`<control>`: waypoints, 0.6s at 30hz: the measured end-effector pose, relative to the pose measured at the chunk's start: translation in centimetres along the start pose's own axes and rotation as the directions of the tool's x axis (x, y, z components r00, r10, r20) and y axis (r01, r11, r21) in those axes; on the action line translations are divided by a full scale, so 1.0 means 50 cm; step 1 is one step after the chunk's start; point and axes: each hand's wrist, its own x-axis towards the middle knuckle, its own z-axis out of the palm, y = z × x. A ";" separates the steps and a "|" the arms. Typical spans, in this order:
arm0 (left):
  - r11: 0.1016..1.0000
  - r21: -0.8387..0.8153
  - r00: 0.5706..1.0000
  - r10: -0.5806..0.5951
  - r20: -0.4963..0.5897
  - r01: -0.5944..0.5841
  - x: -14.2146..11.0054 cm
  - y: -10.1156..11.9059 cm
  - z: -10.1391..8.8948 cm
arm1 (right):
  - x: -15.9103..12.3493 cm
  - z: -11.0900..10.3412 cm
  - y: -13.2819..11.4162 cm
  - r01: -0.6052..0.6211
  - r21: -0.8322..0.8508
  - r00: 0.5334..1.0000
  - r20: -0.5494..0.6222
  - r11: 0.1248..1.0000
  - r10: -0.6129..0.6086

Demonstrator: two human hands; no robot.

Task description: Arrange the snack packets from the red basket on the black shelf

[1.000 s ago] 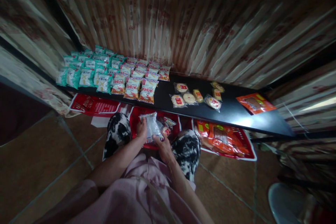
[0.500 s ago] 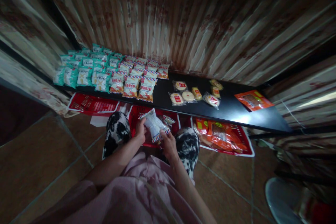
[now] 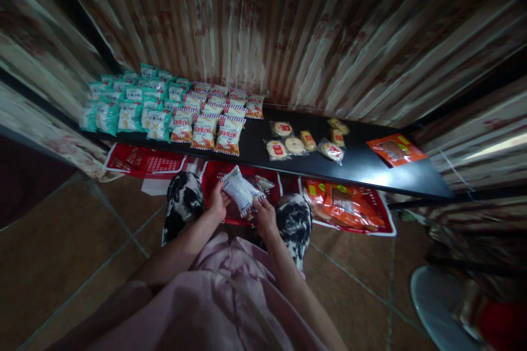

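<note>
Left hand point(image 3: 218, 201): on my feed it's reaching forward between the knees, fingers gripping the left side of the silvery packet point(image 3: 241, 189)
Right hand point(image 3: 266, 218): angled in opposite, pinching the packet's striped end
Held: just that one, tilted over the middle basket point(image 3: 212, 171)
Middle basket: red, at least one striped packet point(image 3: 264, 182) inside
Right basket point(image 3: 390, 218): orange bags point(image 3: 349, 205), overlapping, can't count 'em
Left basket point(image 3: 130, 158): makes three red ones
Black shelf point(image 3: 354, 160): seven small wrapped cakes point(image 3: 294, 146), one orange packet point(image 3: 396, 149), plus a teal pile point(image 3: 128, 115)
</note>
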 end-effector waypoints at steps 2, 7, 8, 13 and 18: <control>1.000 0.004 1.000 -0.008 0.002 0.008 0.002 -0.001 -0.003 | 0.005 -0.004 0.003 0.041 -0.018 0.999 -0.001 0.999 -0.041; 0.999 0.028 1.000 -0.030 0.010 0.029 0.013 -0.004 -0.013 | 0.018 -0.018 -0.001 0.133 -0.054 0.991 0.031 0.990 -0.131; 0.999 0.040 0.999 -0.031 0.010 0.031 0.015 -0.004 -0.016 | 0.021 -0.021 -0.004 0.153 -0.065 0.988 0.040 0.986 -0.151; 0.993 0.120 0.999 -0.008 0.037 0.003 0.021 -0.004 -0.025 | 0.047 -0.039 -0.012 0.194 -0.150 0.980 -0.011 0.969 -0.198; 0.974 0.225 0.987 -0.020 0.159 -0.017 0.011 -0.006 -0.033 | 0.085 -0.061 -0.022 0.271 -0.323 0.956 -0.023 0.907 -0.294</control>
